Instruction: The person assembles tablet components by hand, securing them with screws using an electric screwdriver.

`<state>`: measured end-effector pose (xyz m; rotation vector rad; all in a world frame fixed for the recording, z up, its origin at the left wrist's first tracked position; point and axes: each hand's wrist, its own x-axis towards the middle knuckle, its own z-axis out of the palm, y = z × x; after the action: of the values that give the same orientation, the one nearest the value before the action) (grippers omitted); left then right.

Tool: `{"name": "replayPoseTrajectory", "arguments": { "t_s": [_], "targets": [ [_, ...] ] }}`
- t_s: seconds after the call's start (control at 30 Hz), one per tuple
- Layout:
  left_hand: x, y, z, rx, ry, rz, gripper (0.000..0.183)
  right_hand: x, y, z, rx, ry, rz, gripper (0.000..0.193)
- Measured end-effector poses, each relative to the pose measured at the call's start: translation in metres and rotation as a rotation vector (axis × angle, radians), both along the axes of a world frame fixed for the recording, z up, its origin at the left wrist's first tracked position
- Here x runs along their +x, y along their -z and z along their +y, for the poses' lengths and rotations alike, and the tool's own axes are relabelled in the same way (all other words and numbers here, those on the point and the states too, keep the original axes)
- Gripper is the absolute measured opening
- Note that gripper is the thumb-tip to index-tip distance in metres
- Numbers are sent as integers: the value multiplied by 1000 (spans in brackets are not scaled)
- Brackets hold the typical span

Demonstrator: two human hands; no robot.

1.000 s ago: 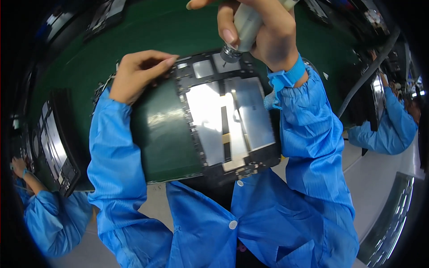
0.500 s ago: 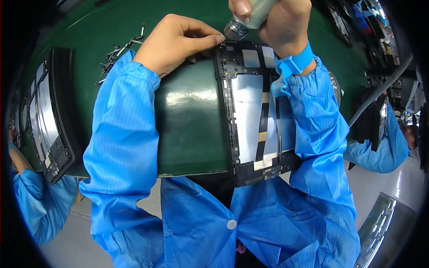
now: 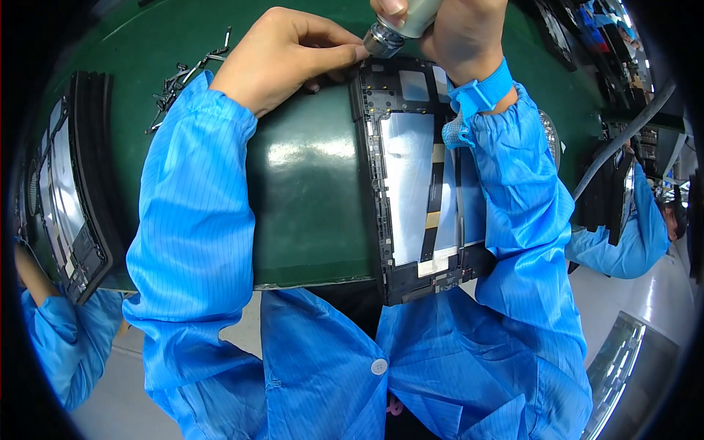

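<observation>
A black rectangular device frame with a shiny metal inner plate lies lengthwise on the green work surface. My left hand rests with its fingertips on the frame's far left corner. My right hand grips a silver cylindrical power screwdriver, whose tip stands at that same far corner. A blue wrist strap circles my right wrist. Both arms wear blue striped sleeves.
A scatter of small dark screws lies at the far left. A stack of similar black frames stands at the left edge. Other people in blue sleeves work at the right and at the lower left. A cable runs at right.
The view has swung so the frame sits further right and more upright. My left hand has stayed at the frame's far corner, and the screwdriver has come down closer beside its fingertips.
</observation>
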<state>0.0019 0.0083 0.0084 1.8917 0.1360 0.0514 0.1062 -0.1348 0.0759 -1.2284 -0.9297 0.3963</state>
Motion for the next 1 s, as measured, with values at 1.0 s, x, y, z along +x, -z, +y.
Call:
{"name": "replayPoseTrajectory", "arguments": {
  "t_s": [1.0],
  "targets": [
    [1, -10, -1, 54, 26, 1, 27, -6, 0, 16, 53, -1, 43, 26]
  ]
}}
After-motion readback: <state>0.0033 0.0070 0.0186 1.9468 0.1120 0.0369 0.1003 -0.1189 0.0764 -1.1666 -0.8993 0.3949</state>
